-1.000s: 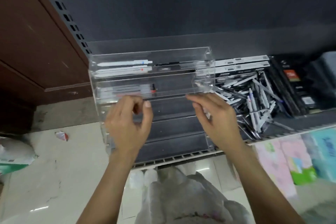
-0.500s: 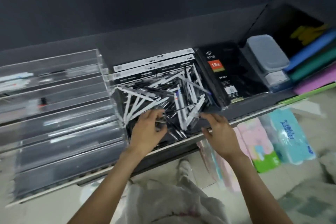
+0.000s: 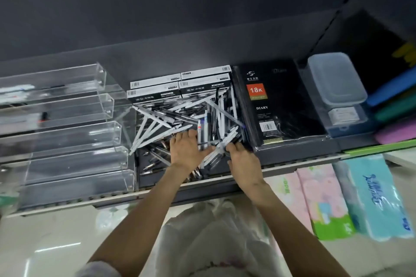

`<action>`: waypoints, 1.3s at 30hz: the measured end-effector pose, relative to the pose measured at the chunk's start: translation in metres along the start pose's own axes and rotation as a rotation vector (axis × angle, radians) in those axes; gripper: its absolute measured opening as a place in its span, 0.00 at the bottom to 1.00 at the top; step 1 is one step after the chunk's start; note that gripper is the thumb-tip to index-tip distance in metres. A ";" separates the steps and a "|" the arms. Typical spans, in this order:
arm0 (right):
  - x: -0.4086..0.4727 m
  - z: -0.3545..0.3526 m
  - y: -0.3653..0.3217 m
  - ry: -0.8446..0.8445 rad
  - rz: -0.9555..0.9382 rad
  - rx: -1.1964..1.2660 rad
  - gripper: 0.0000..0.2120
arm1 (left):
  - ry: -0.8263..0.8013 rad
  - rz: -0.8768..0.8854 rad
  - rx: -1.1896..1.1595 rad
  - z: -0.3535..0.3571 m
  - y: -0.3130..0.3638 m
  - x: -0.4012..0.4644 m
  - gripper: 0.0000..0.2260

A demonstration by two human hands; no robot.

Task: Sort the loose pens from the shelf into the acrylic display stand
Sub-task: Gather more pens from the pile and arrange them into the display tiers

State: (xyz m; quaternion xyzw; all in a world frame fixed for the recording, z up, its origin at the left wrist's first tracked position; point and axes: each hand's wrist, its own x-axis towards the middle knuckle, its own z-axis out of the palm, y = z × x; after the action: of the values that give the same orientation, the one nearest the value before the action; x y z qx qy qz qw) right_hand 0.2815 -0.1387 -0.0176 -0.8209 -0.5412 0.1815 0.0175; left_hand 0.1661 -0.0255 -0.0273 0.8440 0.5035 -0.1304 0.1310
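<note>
Counts: one tiered acrylic display stand (image 3: 67, 132), five tiers visible; four pen boxes (image 3: 180, 85); one black diary (image 3: 276, 105). Loose pens (image 3: 180, 117): tangled heap, too many to count. Two hands: left hand (image 3: 186, 150), right hand (image 3: 243, 159).

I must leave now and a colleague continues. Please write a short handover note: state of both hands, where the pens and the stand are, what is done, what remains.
Left hand: on the pile of loose pens, fingers laid over them; no clear grip visible.
Right hand: at the pile's right front edge, fingers curled on pens there.
Acrylic display stand: on the shelf, directly left of the pile.
Done: a few pens lie in the stand's two upper tiers; the view there is blurred.
Left: the lower tiers look empty, and most pens remain in the pile. Keep moving them into the stand.
</note>
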 end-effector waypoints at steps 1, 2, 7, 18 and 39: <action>0.003 0.002 0.000 0.011 -0.012 0.004 0.16 | 0.002 -0.010 -0.061 0.000 -0.001 0.004 0.34; 0.006 0.003 0.000 0.022 -0.024 0.005 0.16 | 0.003 -0.016 -0.137 -0.001 -0.002 0.008 0.32; 0.019 0.003 0.002 0.065 -0.062 -0.017 0.13 | -0.005 0.006 -0.424 -0.015 -0.007 0.017 0.26; 0.042 0.011 -0.006 0.186 -0.039 -0.064 0.18 | -0.175 0.066 -0.504 -0.030 -0.009 0.054 0.17; 0.045 0.013 -0.009 0.201 -0.038 0.017 0.04 | -0.260 0.171 -0.739 -0.043 -0.021 0.082 0.13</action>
State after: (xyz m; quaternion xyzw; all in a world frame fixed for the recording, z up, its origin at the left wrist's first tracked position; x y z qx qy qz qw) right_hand 0.2850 -0.0967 -0.0407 -0.8245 -0.5505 0.1026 0.0820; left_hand 0.1893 0.0658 -0.0176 0.7553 0.4238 -0.0349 0.4987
